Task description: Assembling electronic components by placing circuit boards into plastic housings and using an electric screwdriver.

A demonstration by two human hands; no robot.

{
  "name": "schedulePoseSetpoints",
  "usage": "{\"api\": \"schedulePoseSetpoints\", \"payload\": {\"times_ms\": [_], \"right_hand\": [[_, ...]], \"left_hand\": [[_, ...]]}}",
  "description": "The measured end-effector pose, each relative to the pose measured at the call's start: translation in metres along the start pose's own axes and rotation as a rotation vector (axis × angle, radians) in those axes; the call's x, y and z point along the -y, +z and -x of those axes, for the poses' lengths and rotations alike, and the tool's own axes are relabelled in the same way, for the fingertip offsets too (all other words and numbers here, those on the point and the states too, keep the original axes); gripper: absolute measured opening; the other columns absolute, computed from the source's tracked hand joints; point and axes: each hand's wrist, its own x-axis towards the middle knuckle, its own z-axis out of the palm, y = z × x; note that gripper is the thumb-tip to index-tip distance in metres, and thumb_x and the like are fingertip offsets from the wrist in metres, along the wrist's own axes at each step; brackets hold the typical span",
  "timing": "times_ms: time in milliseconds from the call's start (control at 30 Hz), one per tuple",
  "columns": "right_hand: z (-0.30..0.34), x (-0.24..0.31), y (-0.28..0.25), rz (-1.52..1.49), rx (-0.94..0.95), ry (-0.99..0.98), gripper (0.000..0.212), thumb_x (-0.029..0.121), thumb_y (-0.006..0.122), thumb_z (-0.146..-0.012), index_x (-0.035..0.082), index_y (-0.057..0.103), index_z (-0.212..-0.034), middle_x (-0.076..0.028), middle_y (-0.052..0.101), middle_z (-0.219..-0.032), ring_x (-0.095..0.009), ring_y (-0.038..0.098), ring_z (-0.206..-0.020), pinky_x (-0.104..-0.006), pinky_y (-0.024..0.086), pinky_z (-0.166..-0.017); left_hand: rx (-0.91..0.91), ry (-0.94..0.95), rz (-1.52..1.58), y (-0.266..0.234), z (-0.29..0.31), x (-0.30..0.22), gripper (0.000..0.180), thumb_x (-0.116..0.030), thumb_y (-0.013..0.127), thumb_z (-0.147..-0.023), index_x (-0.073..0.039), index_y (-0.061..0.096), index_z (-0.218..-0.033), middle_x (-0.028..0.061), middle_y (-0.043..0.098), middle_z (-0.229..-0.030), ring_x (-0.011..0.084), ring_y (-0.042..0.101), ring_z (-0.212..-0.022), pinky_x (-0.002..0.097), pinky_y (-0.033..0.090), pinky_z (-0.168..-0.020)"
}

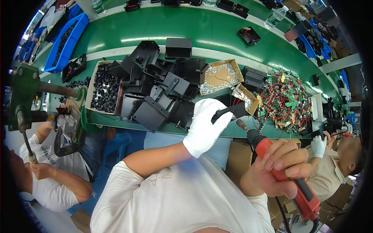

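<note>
Left hand [206, 123] (white-gloved) grips an angular black casing [238, 110] while right hand [276, 169] clutches a smooth red screwdriver [264, 148].

At the near right edge of the pile of black boxes [178, 85], the white-gloved left hand [207, 124] grips a dark box-like part [237, 110]. Farther right of the pile, the bare right hand [278, 169] wraps around a red power screwdriver [263, 147], its tip close to that part. Just left of the pile stands a carton [92, 88] of small black pieces; right of it, a cardboard tray [213, 80] of silver rings; well right, a heap of wires and green circuit boards [285, 103].
</note>
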Motion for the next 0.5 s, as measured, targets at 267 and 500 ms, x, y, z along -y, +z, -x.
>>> {"api": "schedulePoseSetpoints", "payload": {"times_ms": [267,500], "right_hand": [[0.001,-0.002,-0.01,0.104,-0.083,0.075,0.041,0.039,0.073,-0.098,0.011,0.058,-0.125,-0.007,0.064,-0.091,-0.014,0.058,-0.069,-0.0257,0.051,-0.055],[0.029,-0.04,-0.022,0.24,-0.441,0.428,0.055,0.001,0.071,-0.087,0.003,0.052,-0.139,-0.013,0.068,-0.107,-0.02,0.065,-0.087,-0.0278,0.058,-0.07]], "left_hand": [[-0.047,0.109,-0.082,-0.005,-0.008,0.002,0.013,-0.016,0.073,-0.084,-0.009,0.069,-0.095,0.0065,0.065,-0.111,0.0294,0.055,-0.111,0.0407,0.039,-0.104],[-0.07,0.534,-0.191,-0.021,-0.034,-0.017,0.028,-0.013,0.078,-0.074,-0.01,0.07,-0.1,0.0116,0.058,-0.128,0.041,0.049,-0.131,0.052,0.04,-0.11]]}}
